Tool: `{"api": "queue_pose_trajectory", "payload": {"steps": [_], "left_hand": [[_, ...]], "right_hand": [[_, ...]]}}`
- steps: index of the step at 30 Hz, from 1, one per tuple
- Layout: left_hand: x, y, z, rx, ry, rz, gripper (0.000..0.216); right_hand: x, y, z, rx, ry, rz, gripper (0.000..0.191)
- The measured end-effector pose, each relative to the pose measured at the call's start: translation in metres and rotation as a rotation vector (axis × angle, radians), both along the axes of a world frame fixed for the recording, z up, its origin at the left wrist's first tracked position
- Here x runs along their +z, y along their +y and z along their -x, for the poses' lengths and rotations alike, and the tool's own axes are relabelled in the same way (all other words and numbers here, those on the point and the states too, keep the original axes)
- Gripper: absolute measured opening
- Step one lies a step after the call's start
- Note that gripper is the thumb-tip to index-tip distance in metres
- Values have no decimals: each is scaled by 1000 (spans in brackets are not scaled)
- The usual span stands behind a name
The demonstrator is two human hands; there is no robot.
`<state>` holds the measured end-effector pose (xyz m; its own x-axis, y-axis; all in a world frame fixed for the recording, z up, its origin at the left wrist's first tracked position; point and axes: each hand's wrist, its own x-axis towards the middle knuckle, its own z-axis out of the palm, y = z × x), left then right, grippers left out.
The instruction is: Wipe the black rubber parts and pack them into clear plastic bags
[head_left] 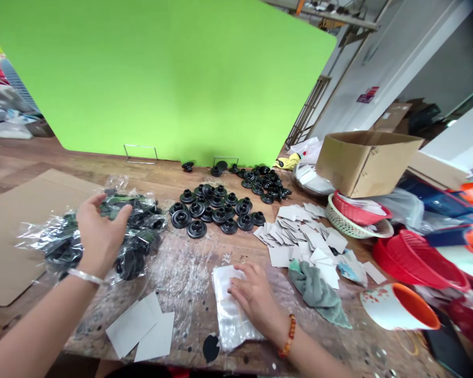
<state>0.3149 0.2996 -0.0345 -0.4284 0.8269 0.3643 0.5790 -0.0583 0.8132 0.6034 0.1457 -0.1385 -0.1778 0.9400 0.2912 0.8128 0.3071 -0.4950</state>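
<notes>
My left hand (102,231) is over a pile of clear-bagged black parts (136,257), thumb and fingers spread, with nothing visible in it. My right hand (256,294) rests on a stack of clear plastic bags (224,315) near the front edge, its fingers loosely stretched over the upper part. Beyond the hands stand several black round stepped parts (197,229), wide base down and narrow neck up. More black parts (266,181) lie heaped behind them. Two grey-white cards (155,336) overlap between my forearms.
Loose white cards (291,231) spread to the right, beside a grey cloth (319,291). Farther right are a cardboard box (362,163), red basket (418,257) and orange-lined white cup (398,307). A green panel (173,79) stands behind; flat cardboard (19,236) lies left.
</notes>
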Motion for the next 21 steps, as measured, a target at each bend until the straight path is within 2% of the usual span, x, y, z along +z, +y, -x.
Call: {"api": "queue_pose_trajectory", "payload": {"steps": [1, 3, 4, 6, 8, 10, 13, 17, 19, 21], "left_hand": [[-7, -13, -7, -21, 41, -23, 57], [-25, -46, -29, -212, 101, 9, 45], [-36, -63, -41, -403, 77, 148, 34], [-58, -98, -66, -747, 14, 460, 26], [-77, -125, -85, -868, -8, 602, 26], [-91, -142, -98, -879, 7, 678, 42], [-102, -149, -105, -858, 98, 613, 68], [-106, -143, -106, -850, 207, 479, 70], [-105, -140, -106, -867, 214, 476, 69], [-102, -135, -107, -870, 199, 501, 64]], "right_hand": [[-5, -2, 3, -24, -54, -16, 11], [-12, -4, 8, -59, -123, -56, 15], [-16, -5, 10, -64, -134, -85, 14], [-20, -4, 14, -51, -123, -147, 12], [-20, -3, 17, -19, -87, -194, 16], [-17, -3, 19, 13, -30, -207, 18], [-4, -8, 21, -2, 148, -218, 18], [25, -24, 17, -91, 395, -404, 18], [40, -27, 12, -110, 405, -484, 19], [49, -22, 5, -96, 353, -443, 18]]}}
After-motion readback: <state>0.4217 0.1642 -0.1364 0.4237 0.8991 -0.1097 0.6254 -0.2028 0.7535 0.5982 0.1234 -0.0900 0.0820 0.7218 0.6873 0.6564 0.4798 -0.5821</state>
